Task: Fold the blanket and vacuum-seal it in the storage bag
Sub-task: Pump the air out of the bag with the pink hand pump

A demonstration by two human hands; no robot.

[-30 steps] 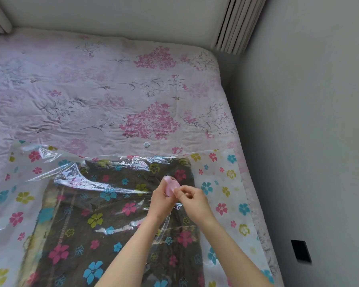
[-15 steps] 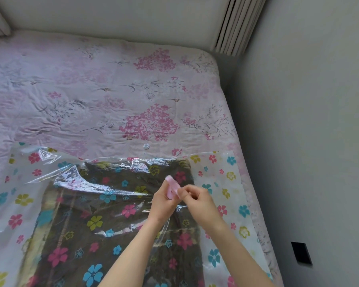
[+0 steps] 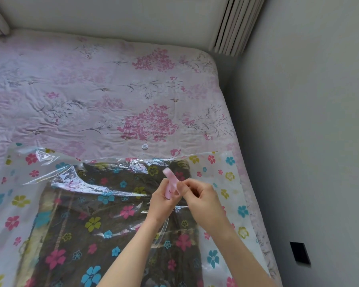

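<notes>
Blanket in the bag, clip in hand

Blanket [image 3: 104, 230] lies folded inside the clear bag [image 3: 232, 183] on the bed [image 3: 91, 90]. Both hands pinch a pink clip [image 3: 170, 185]: left hand [image 3: 162, 200], right hand [image 3: 199, 196]. The clip is probably for sliding the bag's zip shut.

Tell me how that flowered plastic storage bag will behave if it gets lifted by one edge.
The storage bag probably flops and sags: its film already lies in creases. It looks glossy, so likely slippery. The dark blanket inside would probably drag it down in the middle.
</notes>
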